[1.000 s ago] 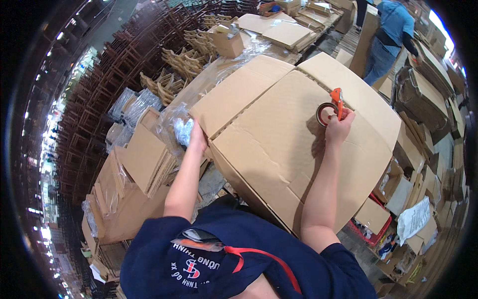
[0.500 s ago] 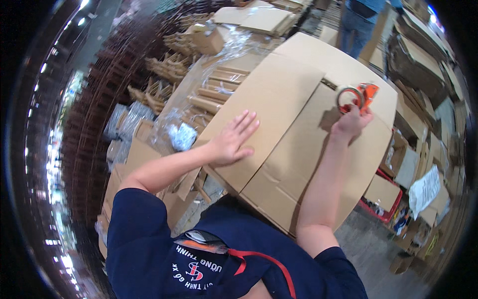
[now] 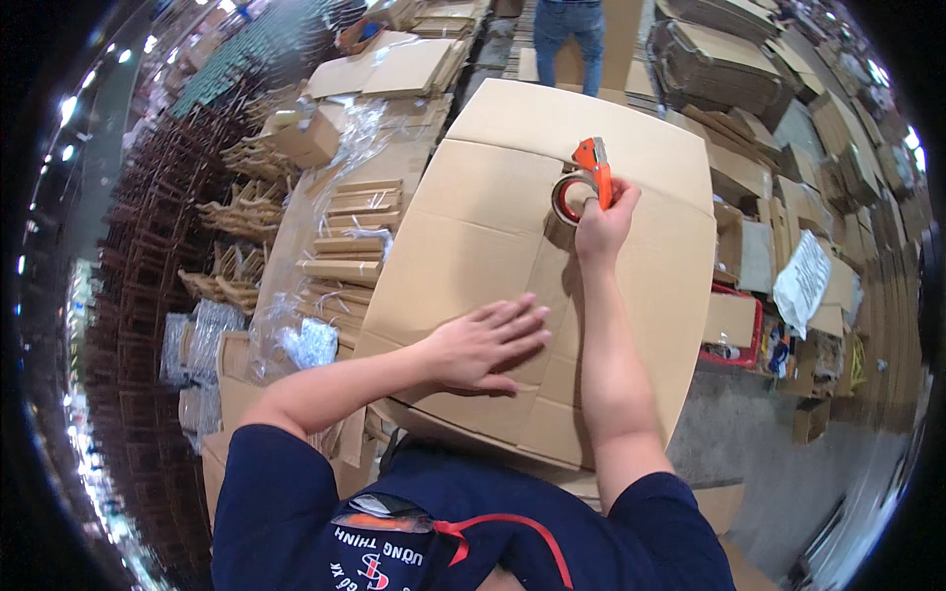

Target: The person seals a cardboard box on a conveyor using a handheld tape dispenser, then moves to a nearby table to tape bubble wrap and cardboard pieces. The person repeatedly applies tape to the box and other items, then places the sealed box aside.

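Note:
A large brown cardboard box (image 3: 458, 246) lies in front of me, its top flaps meeting along a seam down the middle. My left hand (image 3: 485, 345) rests flat on the flaps near the seam, palm down, fingers spread, holding nothing. Over the far part of the seam, my right hand (image 3: 604, 229) grips an orange tape dispenser (image 3: 597, 169) with a tape roll on it. The dispenser hangs close above the cardboard; whether the tape touches it I cannot tell.
To the left lie wooden slats (image 3: 350, 231) in bundles, clear plastic wrap (image 3: 357, 128) and stacked wooden frames (image 3: 246, 187). A person in jeans (image 3: 570, 39) stands beyond the box. On the right are stacked cartons (image 3: 719, 59), a red crate (image 3: 757, 330) and a white sack (image 3: 803, 281).
The left hand has slid along the flaps toward the seam. The gap between the flaps looks narrower. My view has turned, and the right hand still holds the tape dispenser.

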A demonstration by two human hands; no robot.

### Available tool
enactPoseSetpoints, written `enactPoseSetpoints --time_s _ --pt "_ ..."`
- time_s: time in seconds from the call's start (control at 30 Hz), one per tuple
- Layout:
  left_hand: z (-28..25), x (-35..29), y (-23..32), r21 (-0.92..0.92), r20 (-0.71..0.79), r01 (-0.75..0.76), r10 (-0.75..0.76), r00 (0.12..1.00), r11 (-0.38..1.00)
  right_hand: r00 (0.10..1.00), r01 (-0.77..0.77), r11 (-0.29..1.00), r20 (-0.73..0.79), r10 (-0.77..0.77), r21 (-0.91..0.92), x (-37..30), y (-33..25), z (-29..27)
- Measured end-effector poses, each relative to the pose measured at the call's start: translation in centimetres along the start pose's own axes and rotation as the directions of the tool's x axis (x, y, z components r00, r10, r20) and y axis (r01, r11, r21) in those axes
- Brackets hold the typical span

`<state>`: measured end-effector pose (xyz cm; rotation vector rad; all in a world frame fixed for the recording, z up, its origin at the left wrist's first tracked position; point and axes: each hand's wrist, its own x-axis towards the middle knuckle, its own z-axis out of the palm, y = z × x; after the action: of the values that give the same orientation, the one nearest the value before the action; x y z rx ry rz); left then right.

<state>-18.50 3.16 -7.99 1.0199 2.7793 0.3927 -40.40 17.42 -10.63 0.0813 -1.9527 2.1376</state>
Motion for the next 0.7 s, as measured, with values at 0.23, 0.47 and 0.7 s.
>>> enactPoseSetpoints --time_s 0.23,0.47,0.7 --pt "0.5 3.5 1.0 0.009 -0.008 -0.437 0.437 0.899 0.899 0.989 -0.098 0.932 -0.073 0.131 0.350 0.4 -2.3 -4.1" --pt "2.5 -0.1 -1.2 0.102 -0.023 -0.331 0.335 0.942 0.938 0.941 0.137 0.884 -0.337 0.025 0.447 -25.4 -7.2 -13.3" --pt "3.0 0.8 2.0 0.052 -0.050 -0.420 0.423 0.905 0.906 0.553 0.226 0.720 -0.695 0.460 0.656 -58.5 -2.6 -22.0"
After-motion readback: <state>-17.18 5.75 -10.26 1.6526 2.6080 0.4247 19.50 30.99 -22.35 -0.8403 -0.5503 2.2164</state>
